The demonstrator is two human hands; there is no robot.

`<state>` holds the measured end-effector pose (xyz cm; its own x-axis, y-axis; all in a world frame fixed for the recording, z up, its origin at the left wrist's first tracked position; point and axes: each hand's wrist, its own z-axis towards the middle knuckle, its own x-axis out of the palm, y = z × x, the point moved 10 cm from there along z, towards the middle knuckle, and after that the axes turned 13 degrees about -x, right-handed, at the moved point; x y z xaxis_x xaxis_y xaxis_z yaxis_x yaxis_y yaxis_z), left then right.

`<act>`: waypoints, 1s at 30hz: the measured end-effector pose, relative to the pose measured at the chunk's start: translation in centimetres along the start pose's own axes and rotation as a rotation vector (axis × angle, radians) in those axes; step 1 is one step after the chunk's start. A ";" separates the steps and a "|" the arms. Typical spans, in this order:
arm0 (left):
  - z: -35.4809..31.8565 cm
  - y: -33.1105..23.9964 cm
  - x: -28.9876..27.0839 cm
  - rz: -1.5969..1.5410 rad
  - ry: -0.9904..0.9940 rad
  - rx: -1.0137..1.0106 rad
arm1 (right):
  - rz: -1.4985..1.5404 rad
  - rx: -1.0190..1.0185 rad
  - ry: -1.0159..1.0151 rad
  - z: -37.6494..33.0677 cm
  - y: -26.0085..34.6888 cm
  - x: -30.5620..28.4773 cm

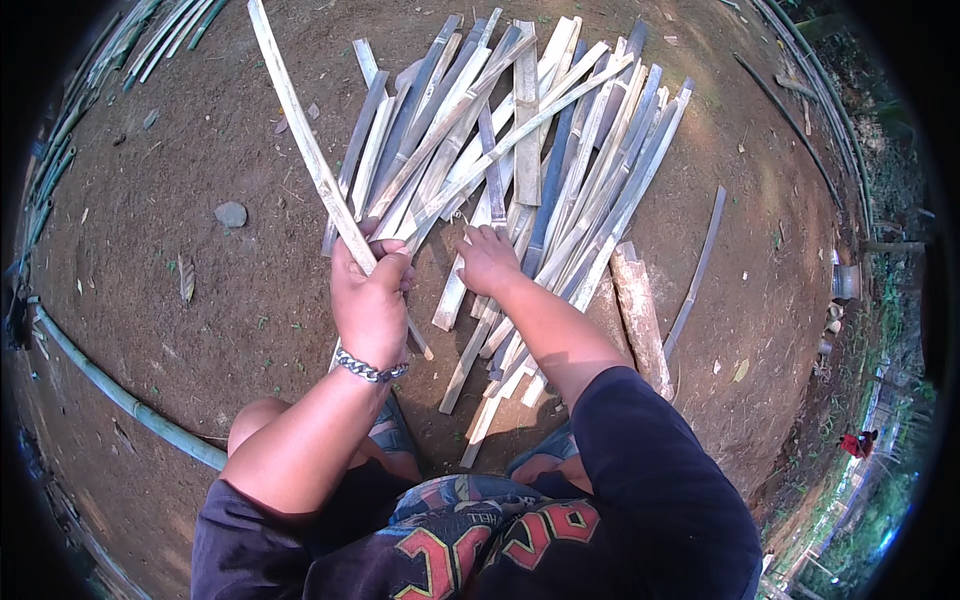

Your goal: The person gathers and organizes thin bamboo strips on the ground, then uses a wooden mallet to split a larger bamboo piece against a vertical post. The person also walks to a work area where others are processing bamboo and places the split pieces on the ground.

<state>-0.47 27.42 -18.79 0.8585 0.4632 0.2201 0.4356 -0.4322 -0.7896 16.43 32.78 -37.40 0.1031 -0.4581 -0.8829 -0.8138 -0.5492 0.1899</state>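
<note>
A long pale split bamboo strip (pixel 305 140) slants up and away to the left, its near end closed in my left hand (pixel 372 295). More strip ends pass by or under that hand, and I cannot tell which of them it also holds. In front of me lies a loose pile of bamboo strips (pixel 590 190), some pale, some dark-skinned, mostly pointing away from me. My right hand (pixel 487 262) is down on the near left part of this pile. Its fingers are curled at the near end of a dark strip (pixel 492 170); the fingertips are partly hidden.
Under the pile's right side a short log (pixel 643 320) lies on the dirt ground. Beyond it is a single thin strip (pixel 698 270). A green bamboo pole (pixel 125 400) lies to my left, a stone (pixel 231 214) farther off. More bamboo (pixel 175 40) lies at the far left.
</note>
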 end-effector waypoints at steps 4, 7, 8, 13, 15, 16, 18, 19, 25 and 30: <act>-0.1 0.3 -0.6 0.011 0.000 0.005 | 0.021 -0.001 0.023 -1.2 0.2 2.6; -0.1 0.1 -1.2 0.012 -0.027 0.002 | -0.024 -0.024 0.048 -3.2 -0.9 3.4; 0.0 -0.1 -1.2 0.019 -0.040 0.008 | -0.059 -0.033 0.065 -3.6 -1.3 3.1; 0.0 -0.4 -1.0 0.008 -0.029 0.013 | -0.143 -0.084 0.025 -5.7 -2.5 2.7; 0.1 -0.2 -0.7 0.013 -0.004 0.006 | -0.135 -0.092 -0.021 -5.9 -2.6 2.6; 0.1 -0.2 -0.7 0.004 -0.012 0.004 | -0.131 -0.083 -0.002 -5.9 -2.7 2.9; 0.0 -0.4 -0.7 -0.016 -0.025 0.003 | -0.127 -0.067 0.031 -5.7 -2.6 2.8; 0.2 -0.2 -0.9 -0.026 -0.017 0.000 | -0.085 -0.018 -0.019 -5.6 -3.0 2.7; 0.1 -0.1 -0.9 -0.016 -0.056 -0.020 | 0.103 0.264 -0.195 -5.5 -4.9 2.7; 0.2 0.8 -1.1 0.015 -0.022 -0.040 | 0.225 0.442 -0.072 -4.1 -5.9 1.7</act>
<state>-1.13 26.75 -19.79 0.8592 0.4728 0.1956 0.4336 -0.4699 -0.7689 23.79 32.37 -38.25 -0.1297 -0.4731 -0.8714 -0.9774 -0.0867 0.1925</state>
